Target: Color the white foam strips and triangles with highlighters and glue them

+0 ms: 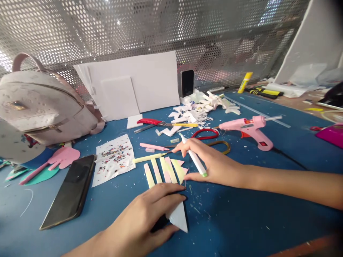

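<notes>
Near the middle of the blue table (225,221), well in from its near edge, narrow pastel strips (164,169) in yellow-green and pink lie side by side with a pointed yellow-green and pink piece (179,172); judging by the faces that show, the colouring on these looks largely done. The left hand (150,214), on the near-edge side, pinches a white triangular board piece (179,216) between thumb and fingers; its visible face is plain white, so that face appears uncoloured, though the rest is hidden. The right hand (214,164) has its grip closed on a slim white marker with a green end (197,162), the thumb resting beside the pointed piece; exactly which fingers pinch the marker I cannot tell. A yellow-green marker (148,158) and a pink marker (154,146) lie just beyond the strips, towards the far edge, with small loose caps nearby. Farther that way, a heap of white offcuts (206,106) suggests that much cutting is already done, while the large white board (158,85) standing at the far edge shows no colour. Towards the right edge, the pink glue gun (241,125) lies apart from both hands, and no glued joint can be made out among the strips
</notes>
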`<act>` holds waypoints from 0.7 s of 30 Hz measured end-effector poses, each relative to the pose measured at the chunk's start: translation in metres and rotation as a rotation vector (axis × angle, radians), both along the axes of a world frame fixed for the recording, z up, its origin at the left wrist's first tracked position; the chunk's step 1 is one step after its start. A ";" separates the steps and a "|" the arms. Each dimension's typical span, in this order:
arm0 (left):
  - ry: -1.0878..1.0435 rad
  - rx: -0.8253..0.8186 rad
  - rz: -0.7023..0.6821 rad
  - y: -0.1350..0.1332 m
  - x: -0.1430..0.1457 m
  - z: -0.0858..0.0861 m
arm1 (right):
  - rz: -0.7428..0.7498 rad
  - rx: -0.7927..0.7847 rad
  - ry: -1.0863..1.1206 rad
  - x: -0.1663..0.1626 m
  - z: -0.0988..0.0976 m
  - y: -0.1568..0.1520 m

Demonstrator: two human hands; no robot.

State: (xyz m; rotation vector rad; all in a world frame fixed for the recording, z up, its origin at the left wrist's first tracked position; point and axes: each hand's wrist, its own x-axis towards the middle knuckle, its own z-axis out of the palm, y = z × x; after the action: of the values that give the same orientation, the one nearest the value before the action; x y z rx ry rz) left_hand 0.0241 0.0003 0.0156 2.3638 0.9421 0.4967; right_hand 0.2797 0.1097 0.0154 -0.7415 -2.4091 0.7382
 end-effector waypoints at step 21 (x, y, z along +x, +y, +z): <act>-0.067 0.321 0.156 -0.015 0.006 -0.020 | 0.313 -0.259 0.191 0.001 0.014 -0.034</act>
State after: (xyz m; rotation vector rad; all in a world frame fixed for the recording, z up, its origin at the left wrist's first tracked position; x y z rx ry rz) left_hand 0.0296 -0.0149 -0.0042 2.5456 1.0889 0.8380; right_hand 0.2805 0.0762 0.0296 -0.3681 -2.3032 1.2070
